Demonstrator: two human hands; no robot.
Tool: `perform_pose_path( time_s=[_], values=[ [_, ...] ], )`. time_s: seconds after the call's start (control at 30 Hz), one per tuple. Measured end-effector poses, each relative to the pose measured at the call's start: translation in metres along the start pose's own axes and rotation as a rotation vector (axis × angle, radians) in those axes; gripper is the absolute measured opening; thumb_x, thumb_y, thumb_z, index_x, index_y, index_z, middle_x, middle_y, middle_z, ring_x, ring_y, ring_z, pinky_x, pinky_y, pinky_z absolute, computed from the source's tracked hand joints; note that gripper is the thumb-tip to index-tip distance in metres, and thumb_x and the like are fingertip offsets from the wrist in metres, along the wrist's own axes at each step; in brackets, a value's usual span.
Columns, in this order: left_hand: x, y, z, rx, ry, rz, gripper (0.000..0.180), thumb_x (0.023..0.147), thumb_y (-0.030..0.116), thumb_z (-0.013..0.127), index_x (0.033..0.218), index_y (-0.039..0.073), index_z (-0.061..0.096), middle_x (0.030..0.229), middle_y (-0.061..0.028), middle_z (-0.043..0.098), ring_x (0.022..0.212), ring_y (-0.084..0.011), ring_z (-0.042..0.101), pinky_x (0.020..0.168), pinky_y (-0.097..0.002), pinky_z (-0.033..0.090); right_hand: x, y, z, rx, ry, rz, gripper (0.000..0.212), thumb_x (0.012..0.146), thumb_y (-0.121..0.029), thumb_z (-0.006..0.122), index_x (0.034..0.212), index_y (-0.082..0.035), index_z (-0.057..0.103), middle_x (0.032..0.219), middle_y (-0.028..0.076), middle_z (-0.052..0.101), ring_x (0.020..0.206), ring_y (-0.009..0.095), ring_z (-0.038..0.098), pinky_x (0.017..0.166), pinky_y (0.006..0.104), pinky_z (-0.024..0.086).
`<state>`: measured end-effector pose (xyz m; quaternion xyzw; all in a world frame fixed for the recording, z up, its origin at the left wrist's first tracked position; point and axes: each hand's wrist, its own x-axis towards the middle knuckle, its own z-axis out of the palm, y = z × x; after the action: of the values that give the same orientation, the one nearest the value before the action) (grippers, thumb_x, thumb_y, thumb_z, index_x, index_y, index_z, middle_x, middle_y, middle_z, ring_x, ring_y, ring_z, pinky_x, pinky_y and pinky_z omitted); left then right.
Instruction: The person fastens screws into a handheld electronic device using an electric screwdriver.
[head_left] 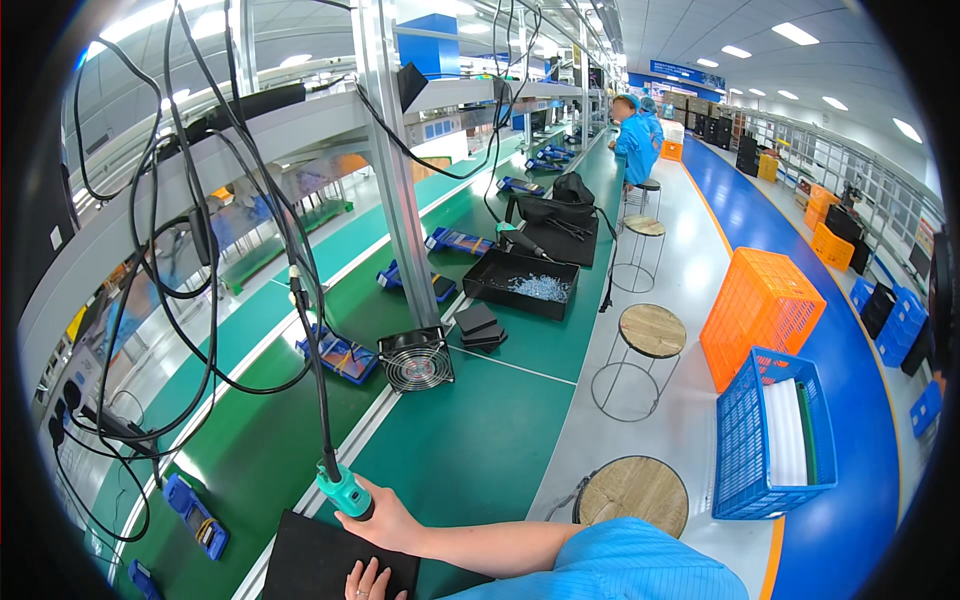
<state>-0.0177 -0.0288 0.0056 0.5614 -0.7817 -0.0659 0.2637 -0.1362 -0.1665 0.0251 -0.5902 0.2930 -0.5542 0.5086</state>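
Note:
My right hand (388, 515) is wrapped around a teal electric screwdriver (343, 490). A black cable runs up from the tool's end. Below it, a black mat (315, 560) lies on the green bench. At the lower edge of the view, the fingers of my left hand (368, 581) rest stretched out on the mat; the rest of that hand is cut off. Whatever lies under my hands on the mat is hard to make out.
A small fan (416, 362) stands by the metal post, beside stacked black pads (479, 326). Farther off is a black bin (500, 285) of small clear parts. Blue devices (197, 516) line the belt. Stools (632, 492), crates (765, 310) and people (635, 140) are at right.

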Motion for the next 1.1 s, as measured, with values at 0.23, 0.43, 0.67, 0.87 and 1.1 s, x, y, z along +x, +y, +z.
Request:
perform_pose_path(
  time_s=[0.23,0.43,0.67,0.87,1.1],
  values=[
    [-0.0008,-0.0009,0.0007,-0.005,-0.009,-0.005,0.04,0.079,0.011,0.066,0.117,0.001,0.056,0.131,-0.0151,0.05,0.124,-0.0361,0.042,0.104,-0.0455,0.034,0.0,0.0001,0.0002,-0.002,-0.001,-0.004,0.045,0.08,-0.013,0.065,0.12,-0.002,0.048,0.079,0.014,0.061,0.068,0.024,0.058,0.071,0.0321,0.047],
    [0.0005,-0.001,0.0006,-0.002,-0.01,-0.004,0.04,0.08,0.011,0.065,0.117,0.001,0.056,0.131,-0.0149,0.05,0.125,-0.0357,0.042,0.104,-0.0453,0.034,0.0009,0.0027,-0.0002,-0.003,-0.002,-0.027,0.046,0.08,-0.013,0.066,0.12,-0.001,0.047,0.08,0.015,0.062,0.069,0.026,0.06,0.071,0.0327,0.047],
    [-0.0003,-0.0014,0.0004,-0.004,-0.01,-0.004,0.04,0.08,0.011,0.065,0.118,0.001,0.056,0.132,-0.0146,0.05,0.126,-0.0353,0.041,0.104,-0.0454,0.034,0.0008,0.0012,-0.0002,-0.022,-0.012,-0.02,0.046,0.08,-0.012,0.066,0.12,0.0,0.047,0.079,0.015,0.062,0.069,0.027,0.061,0.071,0.0329,0.047],
    [-0.0016,-0.0028,0.0007,-0.004,-0.031,-0.012,0.039,0.081,0.011,0.065,0.118,0.001,0.056,0.132,-0.0148,0.049,0.126,-0.0354,0.041,0.104,-0.0459,0.034,0.0004,0.0021,0.0,-0.024,-0.014,-0.038,0.045,0.08,-0.012,0.066,0.12,0.0,0.049,0.08,0.015,0.063,0.071,0.027,0.062,0.072,0.0329,0.048],
    [0.0011,-0.0024,-0.0006,-0.022,-0.02,0.005,0.039,0.08,0.009,0.065,0.117,0.001,0.057,0.132,-0.0156,0.05,0.124,-0.0367,0.042,0.103,-0.0465,0.034,-0.0001,-0.002,-0.0009,-0.024,0.003,-0.034,0.045,0.079,-0.011,0.066,0.12,-0.001,0.049,0.082,0.014,0.064,0.074,0.025,0.063,0.073,0.0329,0.048]
  ],
)
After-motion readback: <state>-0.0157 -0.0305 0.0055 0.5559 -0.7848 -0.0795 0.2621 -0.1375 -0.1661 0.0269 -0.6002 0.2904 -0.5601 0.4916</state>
